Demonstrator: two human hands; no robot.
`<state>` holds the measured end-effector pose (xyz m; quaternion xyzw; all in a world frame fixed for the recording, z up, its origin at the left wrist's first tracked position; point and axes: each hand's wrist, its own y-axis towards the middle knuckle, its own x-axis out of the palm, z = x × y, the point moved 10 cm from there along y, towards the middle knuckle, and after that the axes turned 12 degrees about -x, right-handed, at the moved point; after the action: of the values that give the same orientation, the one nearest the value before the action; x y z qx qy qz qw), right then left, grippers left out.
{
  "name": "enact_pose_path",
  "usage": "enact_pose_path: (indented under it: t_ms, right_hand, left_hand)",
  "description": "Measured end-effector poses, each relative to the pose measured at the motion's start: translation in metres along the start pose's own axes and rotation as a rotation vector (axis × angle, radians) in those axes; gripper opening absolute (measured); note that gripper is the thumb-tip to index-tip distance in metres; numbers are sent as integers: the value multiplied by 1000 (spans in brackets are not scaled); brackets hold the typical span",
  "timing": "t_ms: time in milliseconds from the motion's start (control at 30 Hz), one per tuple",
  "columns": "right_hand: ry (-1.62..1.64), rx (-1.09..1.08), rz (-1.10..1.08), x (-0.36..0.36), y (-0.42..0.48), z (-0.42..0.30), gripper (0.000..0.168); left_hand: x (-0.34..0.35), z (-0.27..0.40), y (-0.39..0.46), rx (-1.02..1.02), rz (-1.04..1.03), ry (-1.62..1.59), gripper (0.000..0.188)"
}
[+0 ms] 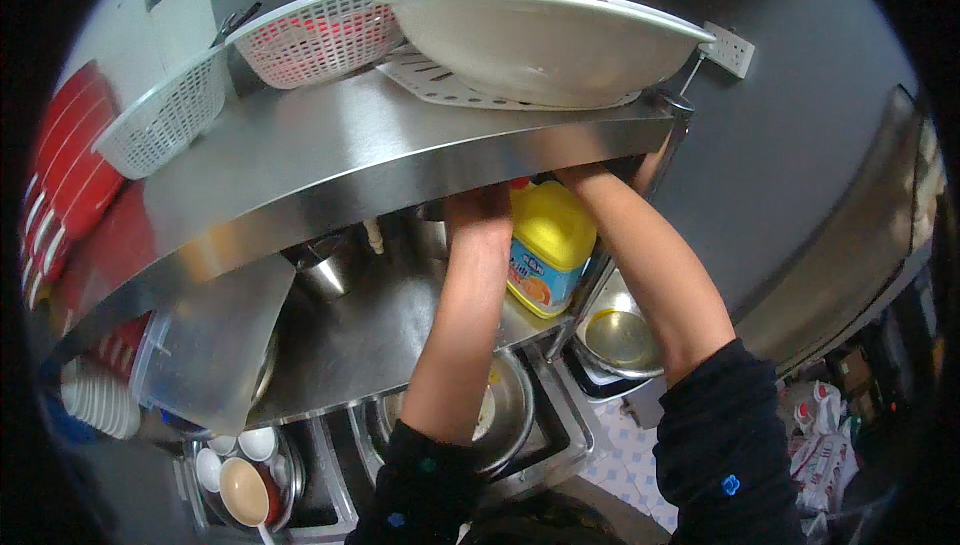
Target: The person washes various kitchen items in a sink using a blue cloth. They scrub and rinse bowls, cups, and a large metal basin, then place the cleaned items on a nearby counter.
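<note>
Both my arms reach under the upper stainless steel shelf (360, 132). My left hand (480, 201) lies in shadow beneath its front edge, left of a yellow plastic tub (551, 226) with a blue printed label. At the tub's other side, my right hand (576, 172) passes behind the shelf edge at the wrist. The fingers of both hands are hidden, so what they touch or hold does not show. The tub stands tilted in the view on the lower steel shelf (360, 342). A small red part shows beside the tub's top.
Above are a large white bowl (555, 42) holding clear cups and white plastic baskets (322, 35). A steel cup (326, 275) and translucent plastic box (217, 342) occupy the lower shelf. Below sit a metal basin (514, 410), stacked dishes with a saucepan (244, 492), and a pan of yellowish liquid (622, 339).
</note>
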<state>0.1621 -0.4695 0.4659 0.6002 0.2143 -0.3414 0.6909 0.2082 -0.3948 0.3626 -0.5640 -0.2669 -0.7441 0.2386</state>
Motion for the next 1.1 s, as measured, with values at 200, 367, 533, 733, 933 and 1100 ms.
enact_pose_path:
  t_ms: [200, 367, 533, 733, 933, 1100]
  right_hand:
    - [48, 1, 4, 1, -3, -4, 18]
    - [57, 3, -4, 4, -4, -9, 18]
    - [106, 12, -41, 6, 0, 0, 17]
    - [151, 34, -97, 7, -3, 8, 16]
    - [197, 32, -109, 13, -4, -5, 16]
    - [341, 8, -136, 15, -4, -24, 16]
  left_hand:
    - [-3, -3, 2, 103, 79, 15, 33]
    - [-19, -7, 10, 102, 49, -131, 32]
    - [-10, 0, 6, 113, 17, -31, 32]
    - [-14, -15, 6, 1, -11, -190, 35]
    - [-21, -15, -3, -35, 108, -139, 36]
    - [-47, -11, -16, -120, 28, -399, 34]
